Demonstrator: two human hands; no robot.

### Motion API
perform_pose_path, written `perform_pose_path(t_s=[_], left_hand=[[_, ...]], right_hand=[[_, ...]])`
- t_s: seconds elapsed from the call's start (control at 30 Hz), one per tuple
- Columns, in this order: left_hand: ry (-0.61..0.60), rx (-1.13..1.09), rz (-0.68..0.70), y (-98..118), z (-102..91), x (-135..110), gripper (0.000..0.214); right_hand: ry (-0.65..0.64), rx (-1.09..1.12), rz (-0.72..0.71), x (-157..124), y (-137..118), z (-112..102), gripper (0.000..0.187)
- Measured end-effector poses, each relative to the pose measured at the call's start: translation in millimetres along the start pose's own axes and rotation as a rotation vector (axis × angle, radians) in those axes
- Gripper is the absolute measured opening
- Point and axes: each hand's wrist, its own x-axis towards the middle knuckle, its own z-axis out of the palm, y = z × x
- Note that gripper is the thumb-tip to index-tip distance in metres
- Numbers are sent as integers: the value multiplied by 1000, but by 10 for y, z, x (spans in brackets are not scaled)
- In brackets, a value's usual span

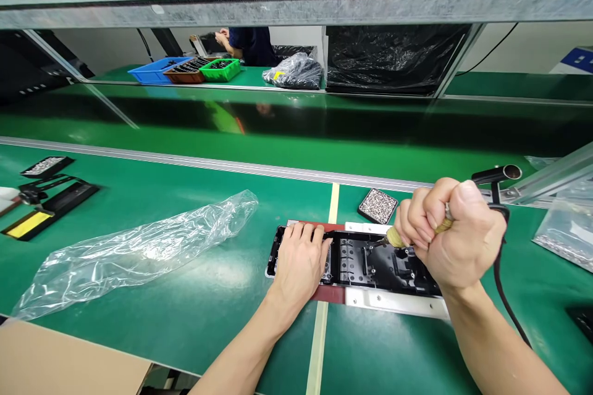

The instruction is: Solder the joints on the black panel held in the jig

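Note:
A long black plastic housing [384, 264] lies in a red and white fixture [393, 302] on the green bench. My left hand [301, 253] rests flat on the housing's left part, fingers stretched out and thumb apart. My right hand [451, 231] is closed in a fist around the yellowish handle of a screwdriver [395, 237]. Its thin tip points left and slightly down at the housing's far edge; whether it touches I cannot tell. Just behind the fixture lies a small tray of screws [377, 205].
A clear plastic bag [143, 253] stretches across the bench on the left. Beyond it are black parts [55, 203]. A metal tube holder [498, 174] with a black cable stands by my right hand. Across the belt are bins [157, 69] and a co-worker [252, 44]. A metal shelf [296, 6] hangs above.

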Motion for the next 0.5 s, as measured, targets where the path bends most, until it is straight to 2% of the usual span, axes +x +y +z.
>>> perform_pose_path(t_s=[0.17,0.5], left_hand=[[-1,2,1,-10,10,-10,29],[48,49,16,0,-10,5,27]], right_hand=[[-19,-12,36,-17,47,0,48],[-85,-27,60,9,116,25,52]])
